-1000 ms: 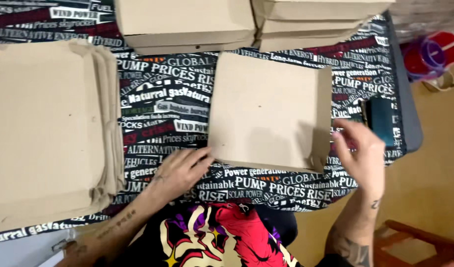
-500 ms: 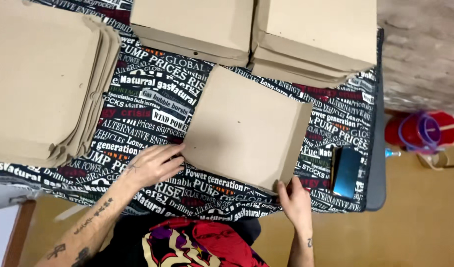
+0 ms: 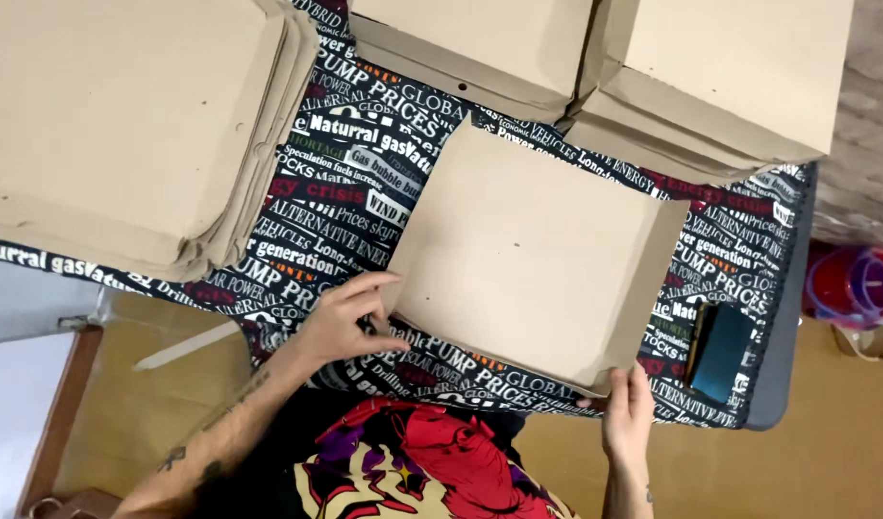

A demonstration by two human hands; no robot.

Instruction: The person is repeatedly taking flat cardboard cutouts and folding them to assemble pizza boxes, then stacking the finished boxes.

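A folded brown cardboard box lies tilted on a table covered with a black printed cloth. My left hand grips the box's near left corner, thumb under and fingers on its edge. My right hand holds the near right corner of the same box. A stack of flat cardboard blanks sits at the left. Two assembled cardboard boxes stand at the far edge.
A dark phone lies on the cloth at the right, near the table's edge. A red and purple plastic container sits on the floor to the right. A strip of cardboard lies on the floor at the left.
The box has turned and shifted toward the near edge. My right hand moved from the box's right side down to its near right corner. My left hand took hold of the near left corner.
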